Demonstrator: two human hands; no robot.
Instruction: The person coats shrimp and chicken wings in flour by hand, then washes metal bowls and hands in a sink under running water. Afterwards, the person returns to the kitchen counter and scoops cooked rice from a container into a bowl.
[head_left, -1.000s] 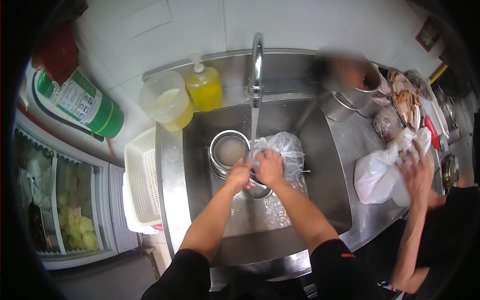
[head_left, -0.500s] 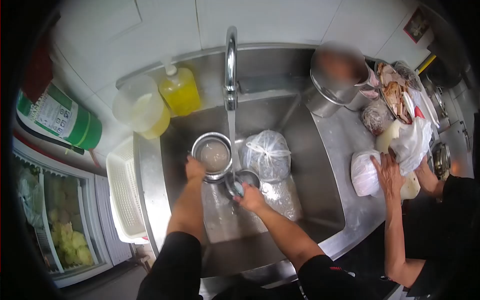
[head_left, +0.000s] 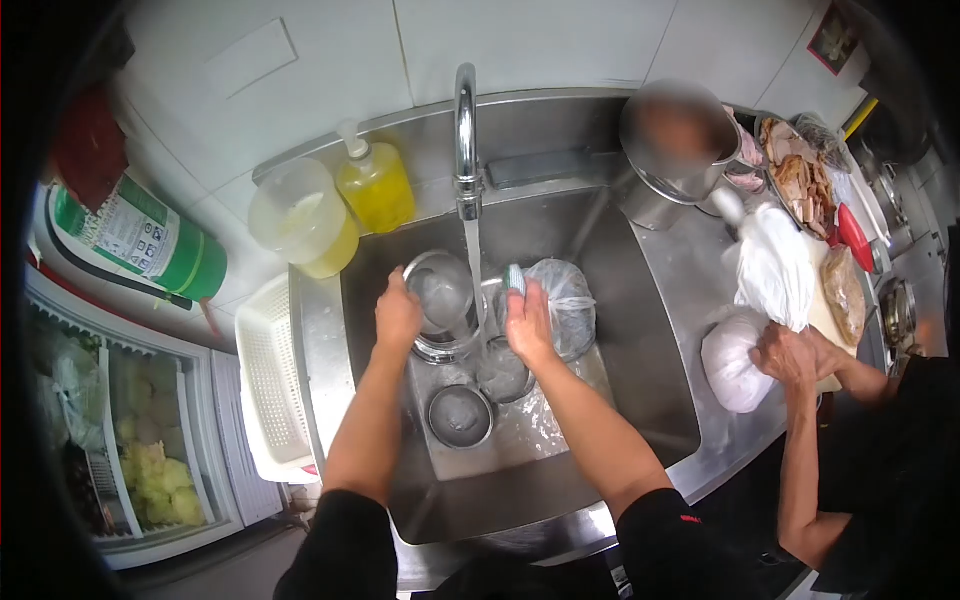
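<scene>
My left hand [head_left: 398, 308] grips the rim of a round metal bowl [head_left: 438, 290], tilted at the left of the sink above another metal container. Water runs from the faucet [head_left: 467, 150] just right of this bowl. My right hand [head_left: 528, 318] is closed on a small green-and-white scrubber [head_left: 515, 279], beside a knotted clear plastic bag [head_left: 570, 310]. Under the stream lies a small metal bowl [head_left: 505, 370]. Another small metal bowl [head_left: 461, 416] rests nearer to me on the sink floor.
Yellow soap bottle [head_left: 376, 187] and plastic jug [head_left: 305, 218] stand behind the sink's left corner. A white basket [head_left: 272, 380] sits left. At right, a co-worker's hands [head_left: 792, 355] hold a white bag [head_left: 738, 362] near metal pots [head_left: 650, 198] and a tray of meat [head_left: 797, 170].
The left bowl is now tilted up in my left hand. My right hand has moved up with the scrubber. A small bowl now sits nearer me. The co-worker's hands have come together on the bag.
</scene>
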